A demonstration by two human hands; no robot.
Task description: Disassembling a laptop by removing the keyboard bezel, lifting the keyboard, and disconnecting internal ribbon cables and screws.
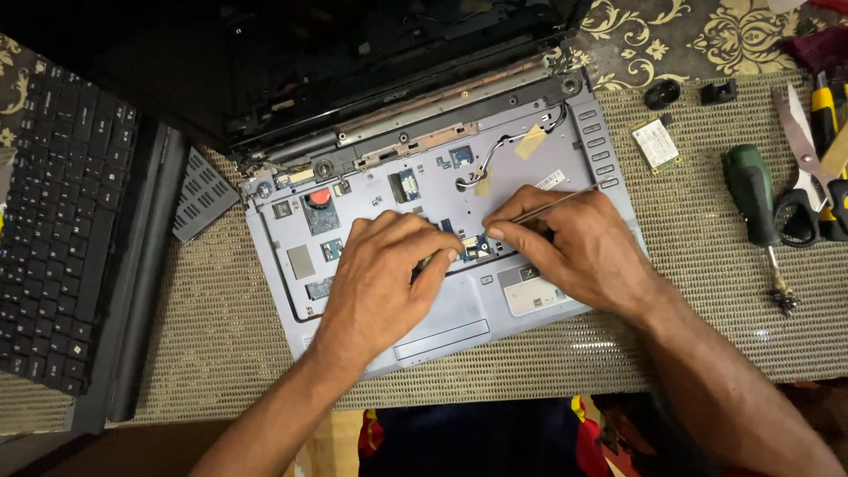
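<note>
Already the grey-blue plastic laptop base (495, 305) lies stripped on the worktop: its black keyboard (62, 230) sits well to its left, and a green-handled screwdriver (753, 196) to its right. At the base's middle, the right hand (574, 247) pinches a thin metal probe (552, 207) at a small connector (468, 246); the left hand (384, 283), fingers pressed together, bears down beside it. Judging by this, the top cover is not yet freed.
</note>
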